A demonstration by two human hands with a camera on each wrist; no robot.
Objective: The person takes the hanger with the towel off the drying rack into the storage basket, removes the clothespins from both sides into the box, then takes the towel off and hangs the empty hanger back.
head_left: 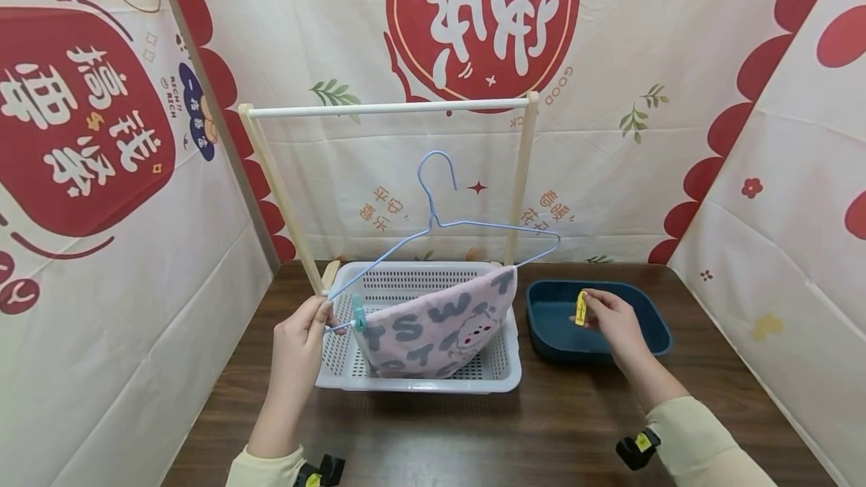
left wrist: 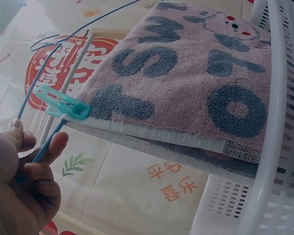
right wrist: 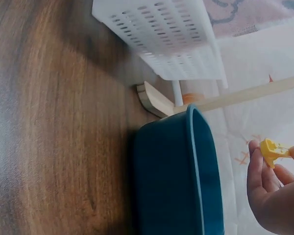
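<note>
My left hand (head_left: 301, 337) grips the left corner of a blue wire hanger (head_left: 433, 225), its hook pointing up. Over the hanger's lower bar hangs a pink towel (head_left: 433, 325) with grey letters and an animal face. A teal clothespin (left wrist: 63, 104) clamps the towel's left end to the bar, just beyond the left fingers. At the right, my right hand (head_left: 612, 318) pinches a yellow clothespin (right wrist: 274, 151) between thumb and fingers, above the dark blue basin (head_left: 561, 352). The towel's lower part hangs into the white basket (head_left: 507, 378).
Behind the basket stands a wooden rack with a white top rod (head_left: 389, 107). One rack foot (right wrist: 154, 99) lies between basket and basin on the brown wooden table (head_left: 433, 442). Printed cloth (head_left: 609, 43) walls the back and both sides.
</note>
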